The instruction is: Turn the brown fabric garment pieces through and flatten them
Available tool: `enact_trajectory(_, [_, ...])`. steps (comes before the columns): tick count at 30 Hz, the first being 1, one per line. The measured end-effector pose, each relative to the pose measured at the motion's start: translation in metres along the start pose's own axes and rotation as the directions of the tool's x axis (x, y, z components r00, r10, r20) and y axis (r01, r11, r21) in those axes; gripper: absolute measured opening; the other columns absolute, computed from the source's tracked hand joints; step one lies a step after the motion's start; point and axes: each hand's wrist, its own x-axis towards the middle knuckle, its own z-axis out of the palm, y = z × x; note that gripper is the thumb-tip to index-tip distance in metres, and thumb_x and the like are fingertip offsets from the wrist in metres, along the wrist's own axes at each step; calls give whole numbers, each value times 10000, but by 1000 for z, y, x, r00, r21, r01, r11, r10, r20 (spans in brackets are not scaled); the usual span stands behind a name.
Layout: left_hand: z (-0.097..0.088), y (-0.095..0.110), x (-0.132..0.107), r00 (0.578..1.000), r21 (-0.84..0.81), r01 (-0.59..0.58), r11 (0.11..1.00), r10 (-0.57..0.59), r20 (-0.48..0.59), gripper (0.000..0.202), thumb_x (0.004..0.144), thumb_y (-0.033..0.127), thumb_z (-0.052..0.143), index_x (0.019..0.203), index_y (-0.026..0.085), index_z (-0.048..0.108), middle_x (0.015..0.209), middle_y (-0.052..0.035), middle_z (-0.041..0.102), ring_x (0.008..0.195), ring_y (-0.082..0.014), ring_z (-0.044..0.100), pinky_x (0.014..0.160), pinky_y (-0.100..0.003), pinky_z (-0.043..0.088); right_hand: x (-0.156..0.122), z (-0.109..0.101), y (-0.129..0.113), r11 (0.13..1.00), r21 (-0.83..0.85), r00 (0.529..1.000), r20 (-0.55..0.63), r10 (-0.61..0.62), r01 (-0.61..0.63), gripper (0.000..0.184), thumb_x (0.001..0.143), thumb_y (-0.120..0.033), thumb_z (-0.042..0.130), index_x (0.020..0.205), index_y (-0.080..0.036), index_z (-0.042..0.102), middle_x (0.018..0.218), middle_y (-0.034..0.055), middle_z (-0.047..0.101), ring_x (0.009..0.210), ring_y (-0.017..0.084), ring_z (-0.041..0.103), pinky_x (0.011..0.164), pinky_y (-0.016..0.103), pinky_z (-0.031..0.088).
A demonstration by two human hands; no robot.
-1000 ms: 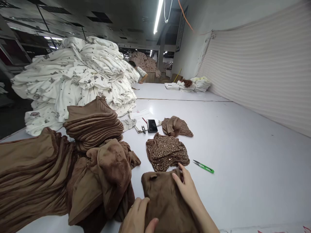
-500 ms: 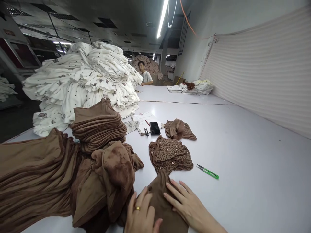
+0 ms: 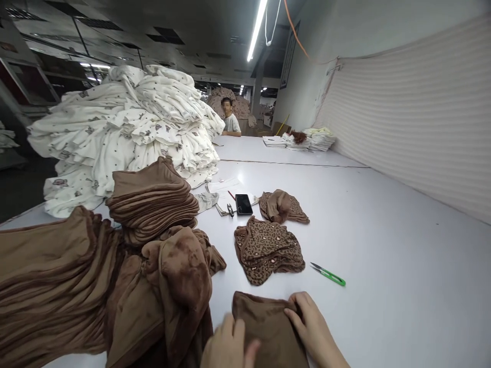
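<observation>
A brown fabric piece [image 3: 270, 332] lies on the table at the bottom middle, its top edge roughly straight and its lower part cut off by the frame. My right hand [image 3: 312, 327] pinches its upper right corner between thumb and fingers. Over the left side of the same piece is my left hand [image 3: 226, 345], smeared by motion, so its grip does not show clearly. Beyond the piece rests a small pile of leopard-print fabric pieces [image 3: 270, 250]. Just left of my left hand a heap of brown plush fabric [image 3: 184, 276] is bunched up.
Stacked brown pieces [image 3: 49, 286] fill the left side, with another brown stack [image 3: 153, 199] behind. Green thread snips [image 3: 328, 274] lie at right. A phone [image 3: 243, 204] rests near papers. White printed fabric [image 3: 130, 128] towers at back left; a person [image 3: 231, 122] is at the far end.
My right hand has gone from lying spread on the brown piece to pinching its corner. The piece's upper end has drawn back from the leopard-print pile and now lies flatter and straighter.
</observation>
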Motion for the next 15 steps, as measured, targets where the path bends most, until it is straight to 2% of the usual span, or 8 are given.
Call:
enact_trajectory(2, [-10, -7, 23, 997, -27, 12, 1000, -14, -70, 414, 948, 203, 354, 1291, 71, 545, 1229, -230, 605, 1075, -340, 618, 900, -486, 486, 6, -1, -4, 997, 78, 999, 52, -13, 9, 59, 829, -235, 473, 776, -219, 494, 764, 6, 613, 749, 183, 621, 686, 272, 505])
enact_trajectory(3, [-12, -11, 34, 996, -45, 20, 999, -24, -90, 434, 939, 171, 362, 1335, 43, 484, 1286, -240, 562, 1168, -340, 561, 973, -483, 440, 9, -2, -5, 993, 114, 997, 77, -25, 16, 62, 823, -233, 475, 761, -225, 473, 722, -15, 599, 704, 169, 611, 638, 250, 499])
enact_trajectory(6, [-8, -21, 57, 995, -115, 8, 993, -20, -102, 306, 903, 109, 395, 1085, 71, 638, 1059, -166, 659, 1036, -300, 612, 924, -428, 467, 18, -3, -4, 981, 189, 991, 118, -69, 46, 76, 819, -224, 466, 744, -225, 478, 658, -34, 583, 648, 161, 605, 570, 233, 492])
enact_trajectory(8, [-6, -25, 60, 991, -160, 16, 987, -36, -126, 309, 899, 90, 352, 896, 97, 661, 918, -139, 661, 900, -277, 639, 841, -412, 498, 25, 0, -5, 978, 199, 992, 95, -84, 64, 95, 837, -228, 445, 790, -212, 526, 710, 0, 627, 689, 190, 632, 620, 282, 520])
enact_trajectory(10, [-4, -28, 54, 986, -205, 17, 979, -51, -159, 306, 886, 89, 356, 963, 75, 652, 978, -169, 658, 941, -282, 642, 861, -421, 502, 31, 5, -14, 978, 185, 995, 26, -98, 91, 153, 841, -248, 459, 922, -185, 574, 904, 85, 671, 863, 265, 647, 774, 409, 525])
enact_trajectory(12, [-2, -30, 44, 983, -249, -16, 968, -31, -182, 351, 874, 139, 424, 1162, 61, 611, 1177, -212, 637, 1103, -303, 611, 944, -436, 483, 34, 10, -39, 971, 181, 987, -49, -151, 157, 260, 843, -270, 493, 1070, -172, 573, 1129, 155, 620, 1077, 337, 575, 928, 525, 442])
enact_trajectory(13, [1, -30, 38, 981, -274, -50, 961, -5, -195, 417, 864, 173, 465, 1257, 78, 570, 1293, -218, 598, 1173, -314, 583, 979, -443, 468, 34, 12, -57, 960, 189, 978, -71, -196, 207, 288, 851, -276, 503, 1117, -185, 565, 1200, 159, 582, 1149, 344, 527, 974, 534, 405])
enact_trajectory(15, [8, -33, 23, 971, -327, -126, 937, 50, -233, 505, 833, 215, 534, 1331, 134, 541, 1381, -191, 568, 1185, -325, 594, 976, -421, 484, 33, 16, -103, 910, 246, 942, -68, -328, 334, 255, 916, -269, 445, 1138, -220, 560, 1162, 124, 583, 1103, 286, 546, 945, 446, 441])
